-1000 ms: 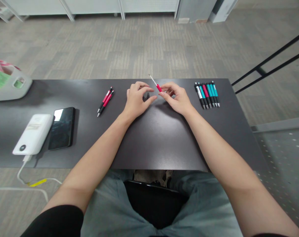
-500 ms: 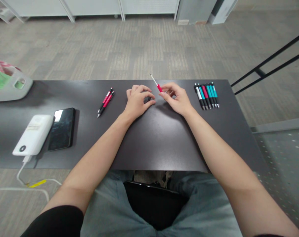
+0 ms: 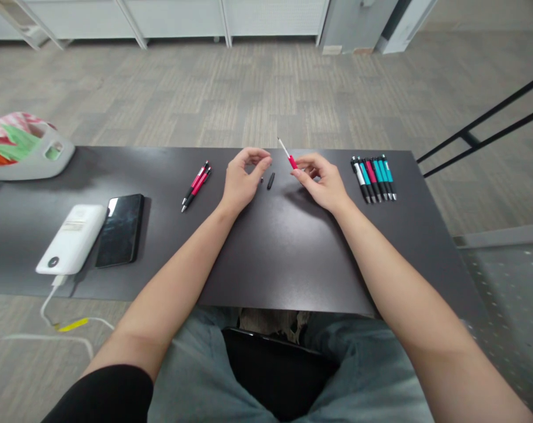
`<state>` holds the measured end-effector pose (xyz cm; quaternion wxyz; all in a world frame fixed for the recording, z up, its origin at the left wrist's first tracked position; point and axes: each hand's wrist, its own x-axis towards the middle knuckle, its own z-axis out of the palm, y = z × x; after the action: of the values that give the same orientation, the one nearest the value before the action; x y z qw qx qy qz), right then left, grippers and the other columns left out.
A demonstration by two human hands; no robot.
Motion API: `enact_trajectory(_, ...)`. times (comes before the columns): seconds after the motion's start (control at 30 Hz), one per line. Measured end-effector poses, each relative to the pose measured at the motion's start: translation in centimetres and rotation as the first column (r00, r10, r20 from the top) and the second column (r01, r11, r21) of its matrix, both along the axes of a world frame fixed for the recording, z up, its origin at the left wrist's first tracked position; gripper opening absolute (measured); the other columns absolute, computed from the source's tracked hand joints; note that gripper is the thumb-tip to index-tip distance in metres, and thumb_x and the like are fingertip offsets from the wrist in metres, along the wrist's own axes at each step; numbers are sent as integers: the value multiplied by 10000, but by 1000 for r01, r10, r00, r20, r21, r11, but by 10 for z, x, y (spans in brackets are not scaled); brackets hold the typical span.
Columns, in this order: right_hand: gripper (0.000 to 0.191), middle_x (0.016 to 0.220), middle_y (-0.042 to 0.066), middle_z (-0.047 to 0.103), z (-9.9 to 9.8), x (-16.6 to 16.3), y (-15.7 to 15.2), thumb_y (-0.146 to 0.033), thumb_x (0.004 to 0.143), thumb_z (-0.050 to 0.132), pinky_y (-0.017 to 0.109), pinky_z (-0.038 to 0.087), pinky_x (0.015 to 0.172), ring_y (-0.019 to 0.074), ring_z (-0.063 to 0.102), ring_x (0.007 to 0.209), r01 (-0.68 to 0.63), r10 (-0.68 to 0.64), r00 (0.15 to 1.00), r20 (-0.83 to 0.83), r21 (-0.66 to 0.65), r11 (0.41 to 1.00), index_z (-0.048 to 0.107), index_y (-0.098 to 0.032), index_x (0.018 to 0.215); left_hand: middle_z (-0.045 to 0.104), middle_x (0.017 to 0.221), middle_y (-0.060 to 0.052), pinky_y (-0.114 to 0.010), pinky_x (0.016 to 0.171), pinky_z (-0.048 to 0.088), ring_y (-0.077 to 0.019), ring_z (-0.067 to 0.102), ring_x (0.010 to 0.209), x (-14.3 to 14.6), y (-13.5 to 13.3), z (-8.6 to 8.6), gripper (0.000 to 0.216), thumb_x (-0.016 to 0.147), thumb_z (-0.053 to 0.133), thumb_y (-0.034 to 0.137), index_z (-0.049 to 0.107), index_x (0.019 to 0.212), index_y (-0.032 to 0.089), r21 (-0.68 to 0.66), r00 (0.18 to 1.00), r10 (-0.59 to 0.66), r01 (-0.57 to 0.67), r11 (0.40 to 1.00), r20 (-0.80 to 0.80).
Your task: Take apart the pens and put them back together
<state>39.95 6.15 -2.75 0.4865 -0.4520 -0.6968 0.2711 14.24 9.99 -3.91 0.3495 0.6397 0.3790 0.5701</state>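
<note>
My right hand [image 3: 322, 179] pinches a partly taken-apart red pen [image 3: 289, 156] whose thin white refill points up and away. My left hand [image 3: 242, 175] hovers just above the dark table [image 3: 266, 252], thumb and forefinger pinched on something too small to make out. A short black pen part [image 3: 271, 180] lies on the table between my hands, with a tiny piece [image 3: 261, 180] beside it. Two whole red pens [image 3: 195, 185] lie to the left of my left hand. A row of several teal, red and white pens [image 3: 374, 178] lies to the right of my right hand.
A black phone [image 3: 120, 230] and a white power bank [image 3: 71, 238] with a white cable [image 3: 50, 296] lie at the table's left. A grey container [image 3: 28, 164] with colourful contents sits at the far left corner. Black rails [image 3: 482, 126] stand to the right.
My left hand has lifted off the table and curled into a pinch, uncovering the black pen part beneath it. My right hand has kept its hold on the red pen.
</note>
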Motion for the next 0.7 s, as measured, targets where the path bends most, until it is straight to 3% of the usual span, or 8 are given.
enact_trajectory(0.13,537,1028,51,842,2,0,-3,-859,1028,894,443,553,730,233,568,732,-13,13,1000,9,24,1000,875,-339,1163,932,1176,-97,-422,1047,689,-258,868,1091,-4,13,-1,669,966,983,912,827,1167,294,-56,978,6,6,998,209)
enact_trajectory(0.4,437,981,42,853,5,-1,-4,-758,988,955,444,503,689,231,495,689,-5,4,999,49,22,1000,885,-345,1112,945,1193,-91,-406,1079,721,-246,908,1164,-1,11,5,464,1078,1004,706,822,1162,288,-119,980,37,-13,993,198)
enact_trajectory(0.7,382,950,39,820,3,2,-3,-719,1041,925,451,502,704,231,495,682,-16,13,998,69,47,999,887,-348,1125,944,1188,-97,-446,1085,745,-271,928,1175,0,10,1,501,1076,988,761,831,1183,298,-51,974,-15,27,998,224)
